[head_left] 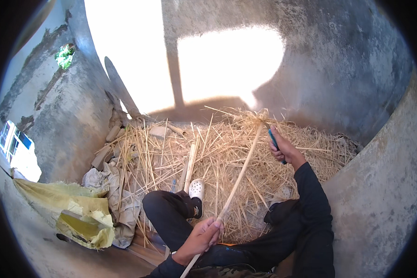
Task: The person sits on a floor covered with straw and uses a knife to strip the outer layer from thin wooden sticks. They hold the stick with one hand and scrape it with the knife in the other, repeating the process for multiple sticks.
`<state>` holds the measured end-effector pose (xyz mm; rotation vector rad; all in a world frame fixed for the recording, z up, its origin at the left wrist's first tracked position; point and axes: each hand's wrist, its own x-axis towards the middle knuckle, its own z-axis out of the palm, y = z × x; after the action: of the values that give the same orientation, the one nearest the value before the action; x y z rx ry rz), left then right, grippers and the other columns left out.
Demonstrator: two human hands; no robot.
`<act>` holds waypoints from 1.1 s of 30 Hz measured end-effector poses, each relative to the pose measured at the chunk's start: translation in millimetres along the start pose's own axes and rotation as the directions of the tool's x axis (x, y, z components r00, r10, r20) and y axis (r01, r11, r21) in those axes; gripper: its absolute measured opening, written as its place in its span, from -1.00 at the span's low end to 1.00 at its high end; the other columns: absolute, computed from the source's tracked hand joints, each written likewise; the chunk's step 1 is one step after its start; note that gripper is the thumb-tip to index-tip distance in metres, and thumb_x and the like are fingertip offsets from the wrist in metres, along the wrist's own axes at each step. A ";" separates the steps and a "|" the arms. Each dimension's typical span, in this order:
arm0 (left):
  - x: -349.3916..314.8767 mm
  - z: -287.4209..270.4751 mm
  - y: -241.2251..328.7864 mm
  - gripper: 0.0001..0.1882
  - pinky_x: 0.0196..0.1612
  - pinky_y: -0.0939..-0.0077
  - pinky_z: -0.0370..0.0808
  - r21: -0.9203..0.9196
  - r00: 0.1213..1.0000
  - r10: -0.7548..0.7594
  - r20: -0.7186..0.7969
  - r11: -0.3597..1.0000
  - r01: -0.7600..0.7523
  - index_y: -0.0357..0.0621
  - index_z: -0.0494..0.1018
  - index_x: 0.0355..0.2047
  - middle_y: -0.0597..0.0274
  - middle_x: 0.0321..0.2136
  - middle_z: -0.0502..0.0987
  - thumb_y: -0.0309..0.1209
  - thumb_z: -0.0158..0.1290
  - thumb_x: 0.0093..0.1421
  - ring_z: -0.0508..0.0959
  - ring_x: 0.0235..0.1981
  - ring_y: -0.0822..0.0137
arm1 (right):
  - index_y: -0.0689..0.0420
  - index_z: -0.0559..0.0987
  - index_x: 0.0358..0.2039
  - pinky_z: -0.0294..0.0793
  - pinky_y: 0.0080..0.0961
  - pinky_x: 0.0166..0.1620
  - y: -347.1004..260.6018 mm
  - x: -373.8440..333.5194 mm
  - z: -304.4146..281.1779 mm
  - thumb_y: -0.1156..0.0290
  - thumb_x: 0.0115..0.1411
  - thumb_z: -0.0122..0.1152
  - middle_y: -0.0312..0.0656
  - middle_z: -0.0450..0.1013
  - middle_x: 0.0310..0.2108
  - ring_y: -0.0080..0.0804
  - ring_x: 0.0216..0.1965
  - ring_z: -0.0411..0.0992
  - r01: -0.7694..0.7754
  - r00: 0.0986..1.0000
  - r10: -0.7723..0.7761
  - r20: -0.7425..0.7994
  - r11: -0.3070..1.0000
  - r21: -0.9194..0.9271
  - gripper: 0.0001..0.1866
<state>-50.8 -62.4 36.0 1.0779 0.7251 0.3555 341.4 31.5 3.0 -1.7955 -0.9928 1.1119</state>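
Note:
My left hand (200,239) is closed around the lower part of a long, pale bamboo strip (242,175), close to my lap. The strip slants up and away to the right. Near its far end, my right hand (285,149) grips a knife with a teal handle (271,137). The blade lies against or very near the strip there, though it is hard to make out among the curls. A bunch of thin curled shavings (255,118) gathers at that end.
Shavings and split strips (227,153) cover the floor around my feet, one in a white clog (196,189). Thicker split pieces (190,160) lie beyond it. Yellow torn sacking (85,213) is at the left. Concrete walls (319,60) close in, with bright sunlight ahead.

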 end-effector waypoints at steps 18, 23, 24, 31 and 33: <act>39.1 -21.8 9.4 -0.75 -0.59 0.78 0.16 0.220 0.970 0.207 -0.130 0.960 -0.176 -0.22 0.35 -0.19 0.47 -0.65 0.28 -0.27 -0.17 0.37 0.22 -0.66 0.67 | 0.08 0.39 -0.73 0.27 -0.30 -0.67 -8.6 -90.7 123.8 -0.32 0.06 0.02 -0.16 0.29 -0.82 -0.18 -0.77 0.34 0.644 0.634 -0.759 0.149 0.410 -0.646 -0.34; 37.3 -21.0 11.6 -0.76 -0.62 0.76 0.10 0.129 0.976 0.184 -0.117 0.977 -0.169 -0.20 0.35 -0.22 0.51 -0.67 0.23 -0.27 -0.15 0.36 0.17 -0.66 0.68 | 0.06 0.40 -0.78 0.29 -0.30 -0.66 -9.6 -76.0 120.3 -0.36 0.04 0.00 -0.16 0.29 -0.83 -0.17 -0.74 0.37 0.564 0.727 -0.681 0.090 0.517 -0.644 -0.31; 40.1 -21.4 10.4 -0.76 -0.62 0.75 0.09 0.118 0.976 0.191 -0.109 0.977 -0.178 -0.20 0.34 -0.22 0.51 -0.67 0.22 -0.27 -0.15 0.36 0.17 -0.67 0.68 | 0.06 0.41 -0.78 0.30 -0.30 -0.65 -8.1 -83.2 124.3 -0.37 0.03 0.00 -0.15 0.29 -0.83 -0.17 -0.74 0.37 0.599 0.714 -0.685 0.145 0.489 -0.634 -0.31; 39.8 -14.6 11.4 -0.79 -0.64 0.75 0.05 0.041 0.982 0.178 -0.068 0.984 -0.176 -0.20 0.31 -0.18 0.54 -0.67 0.19 -0.30 -0.16 0.36 0.14 -0.68 0.70 | 0.01 0.46 -0.77 0.29 -0.34 -0.67 -3.2 -69.1 115.9 -0.47 -0.06 0.00 -0.21 0.33 -0.83 -0.22 -0.75 0.38 0.592 0.647 -0.761 0.056 0.455 -0.665 -0.28; 38.2 -10.7 17.4 -0.78 -0.64 0.76 0.04 0.116 0.980 0.180 -0.084 0.979 -0.170 -0.19 0.31 -0.17 0.55 -0.66 0.18 -0.28 -0.15 0.36 0.11 -0.69 0.70 | 0.02 0.45 -0.78 0.27 -0.34 -0.68 -3.2 -69.4 114.6 -0.46 -0.02 -0.05 -0.25 0.29 -0.84 -0.26 -0.78 0.35 0.577 0.623 -0.780 0.057 0.408 -0.708 -0.27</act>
<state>-29.3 -24.8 34.8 1.2383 0.7419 0.5256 212.9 -5.2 -7.6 -1.6588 -1.8884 -0.1043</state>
